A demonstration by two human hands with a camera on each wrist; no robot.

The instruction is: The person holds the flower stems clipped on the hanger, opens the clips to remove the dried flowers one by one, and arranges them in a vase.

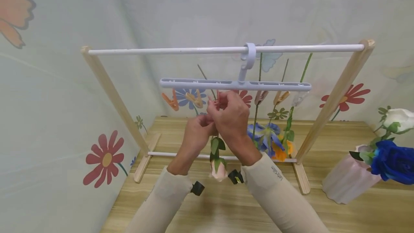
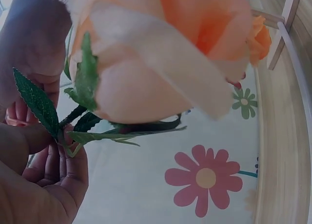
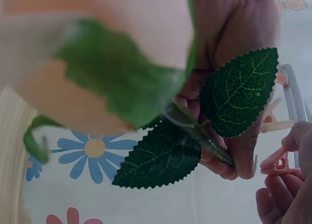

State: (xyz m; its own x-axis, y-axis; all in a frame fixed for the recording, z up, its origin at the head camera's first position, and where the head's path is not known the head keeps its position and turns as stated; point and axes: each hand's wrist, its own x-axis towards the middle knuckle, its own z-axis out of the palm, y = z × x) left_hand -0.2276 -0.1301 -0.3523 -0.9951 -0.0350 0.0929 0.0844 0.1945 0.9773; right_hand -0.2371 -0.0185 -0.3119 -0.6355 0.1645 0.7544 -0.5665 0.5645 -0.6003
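A peach rose [image 1: 218, 171] hangs bloom-down on its stem beneath both hands. My left hand [image 1: 198, 132] pinches the green stem [image 3: 200, 136] just beyond the leaves, between thumb and fingers. Just above it, my right hand [image 1: 233, 116] pinches a pink clothespin [image 3: 282, 166] under the hanger bar. The stem's upper end rises behind the grey hanger [image 1: 200, 83]. Whether the clothespin's jaws grip the stem is hidden by the fingers. Close to both wrist cameras, the bloom [image 2: 161, 63] fills much of the view.
The hanger hooks over a white rail [image 1: 161, 50] on a wooden frame [image 1: 113, 100]. Orange [image 1: 170, 100] and cream clothespins [image 1: 194, 99] hang left. Blue [image 1: 266, 137] and orange flowers [image 1: 283, 150] hang clipped on the right. A pink vase [image 1: 349, 175] with roses stands far right.
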